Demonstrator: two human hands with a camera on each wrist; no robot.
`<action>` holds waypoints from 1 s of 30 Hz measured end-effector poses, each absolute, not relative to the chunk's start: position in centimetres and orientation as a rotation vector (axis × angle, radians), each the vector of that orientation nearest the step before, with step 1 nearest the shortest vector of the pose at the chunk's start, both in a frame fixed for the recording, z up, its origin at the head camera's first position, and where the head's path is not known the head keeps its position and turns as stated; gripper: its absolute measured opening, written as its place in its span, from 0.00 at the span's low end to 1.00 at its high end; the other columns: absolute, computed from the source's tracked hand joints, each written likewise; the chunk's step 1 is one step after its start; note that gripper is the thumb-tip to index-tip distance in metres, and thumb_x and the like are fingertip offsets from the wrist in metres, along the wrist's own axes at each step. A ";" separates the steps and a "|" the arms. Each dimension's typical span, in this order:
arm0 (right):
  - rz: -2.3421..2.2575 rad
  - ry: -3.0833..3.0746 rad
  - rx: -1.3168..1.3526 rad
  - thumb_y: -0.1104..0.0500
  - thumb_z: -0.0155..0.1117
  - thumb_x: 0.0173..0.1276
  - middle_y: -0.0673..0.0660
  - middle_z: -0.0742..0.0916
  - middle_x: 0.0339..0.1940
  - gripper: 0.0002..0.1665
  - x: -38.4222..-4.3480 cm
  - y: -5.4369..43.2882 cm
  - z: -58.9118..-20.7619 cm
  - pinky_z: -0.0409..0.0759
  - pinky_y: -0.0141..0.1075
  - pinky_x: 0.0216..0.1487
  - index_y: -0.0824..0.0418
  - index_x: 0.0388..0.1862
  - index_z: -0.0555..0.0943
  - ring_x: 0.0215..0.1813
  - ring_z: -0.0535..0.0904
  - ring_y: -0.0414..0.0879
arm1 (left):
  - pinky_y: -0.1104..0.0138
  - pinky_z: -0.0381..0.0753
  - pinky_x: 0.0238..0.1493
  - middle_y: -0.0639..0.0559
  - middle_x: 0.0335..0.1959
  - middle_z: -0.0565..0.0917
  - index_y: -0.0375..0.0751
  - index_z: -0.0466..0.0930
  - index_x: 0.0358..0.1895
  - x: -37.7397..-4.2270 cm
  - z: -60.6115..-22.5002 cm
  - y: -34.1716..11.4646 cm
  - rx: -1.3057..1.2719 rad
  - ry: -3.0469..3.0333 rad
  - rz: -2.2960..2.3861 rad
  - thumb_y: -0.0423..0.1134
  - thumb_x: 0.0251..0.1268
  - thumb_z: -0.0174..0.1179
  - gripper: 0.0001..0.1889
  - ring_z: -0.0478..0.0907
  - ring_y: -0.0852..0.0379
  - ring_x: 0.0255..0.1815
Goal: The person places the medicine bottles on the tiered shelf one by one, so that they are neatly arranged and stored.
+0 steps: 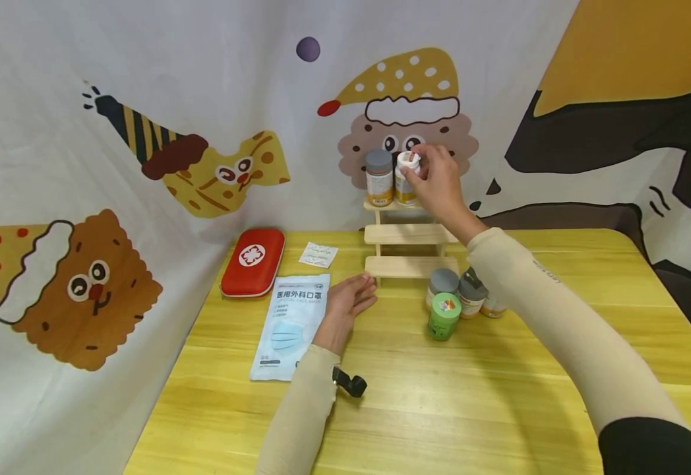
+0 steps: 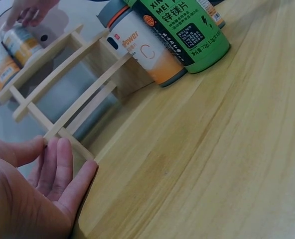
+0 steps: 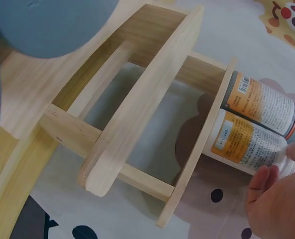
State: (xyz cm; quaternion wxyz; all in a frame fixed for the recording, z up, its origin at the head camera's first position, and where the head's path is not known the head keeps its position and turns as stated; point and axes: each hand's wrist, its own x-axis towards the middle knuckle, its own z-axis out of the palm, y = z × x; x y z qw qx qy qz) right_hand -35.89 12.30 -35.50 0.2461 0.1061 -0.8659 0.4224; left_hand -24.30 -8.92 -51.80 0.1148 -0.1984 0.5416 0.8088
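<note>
A small wooden tiered shelf stands at the back of the table. On its top tier are a grey-capped bottle and, touching or close beside it, a white bottle with a yellow-orange label. My right hand holds the white bottle near its top, thumb and fingers around it; in the right wrist view the bottle's base meets the top board. My left hand touches the left end of the shelf's lowest tier, fingers mostly straight, as the left wrist view shows its fingers at the wood.
Right of the shelf's foot stand a green bottle and several grey-capped bottles, partly hidden by one another and the right forearm. To the left lie a face mask packet, a red case and a small white packet.
</note>
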 end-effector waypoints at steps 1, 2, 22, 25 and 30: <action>1.150 -2.365 0.286 0.57 0.72 0.75 0.66 0.81 0.56 0.26 -35.9 12.3 -35.5 0.73 0.33 0.40 0.66 0.66 0.79 0.41 0.75 0.48 | 0.55 0.92 0.60 0.46 0.49 0.93 0.36 0.86 0.61 -24.3 -51.8 -8.9 -0.579 1.592 2.370 0.37 0.75 0.67 0.16 0.92 0.56 0.46; 1.147 -2.369 0.282 0.56 0.71 0.75 0.66 0.81 0.56 0.26 -36.0 12.4 -35.6 0.73 0.33 0.40 0.66 0.67 0.79 0.41 0.76 0.48 | 0.55 0.93 0.59 0.46 0.48 0.93 0.36 0.86 0.61 -24.3 -51.8 -8.9 -0.576 1.597 2.370 0.37 0.75 0.67 0.16 0.92 0.57 0.46; 1.245 -2.354 0.333 0.52 0.73 0.74 0.66 0.78 0.65 0.38 -31.4 14.0 -35.5 0.85 0.50 0.58 0.66 0.75 0.70 0.57 0.82 0.58 | 0.54 0.92 0.61 0.46 0.49 0.93 0.37 0.86 0.60 -24.1 -51.8 -8.9 -0.570 1.606 2.362 0.37 0.75 0.67 0.15 0.91 0.56 0.47; 1.259 -2.341 0.371 0.52 0.73 0.74 0.64 0.79 0.66 0.37 -29.9 14.7 -35.7 0.85 0.47 0.52 0.65 0.74 0.71 0.58 0.82 0.57 | 0.54 0.92 0.61 0.46 0.48 0.93 0.36 0.86 0.60 -24.1 -51.8 -8.9 -0.575 1.607 2.366 0.38 0.75 0.68 0.16 0.91 0.57 0.46; 1.356 -2.353 0.363 0.49 0.70 0.77 0.62 0.81 0.67 0.33 -27.5 16.1 -36.2 0.79 0.29 0.47 0.59 0.74 0.73 0.57 0.81 0.51 | 0.55 0.92 0.60 0.47 0.47 0.93 0.37 0.86 0.60 -24.2 -51.7 -8.8 -0.584 1.601 2.369 0.37 0.75 0.67 0.15 0.91 0.58 0.45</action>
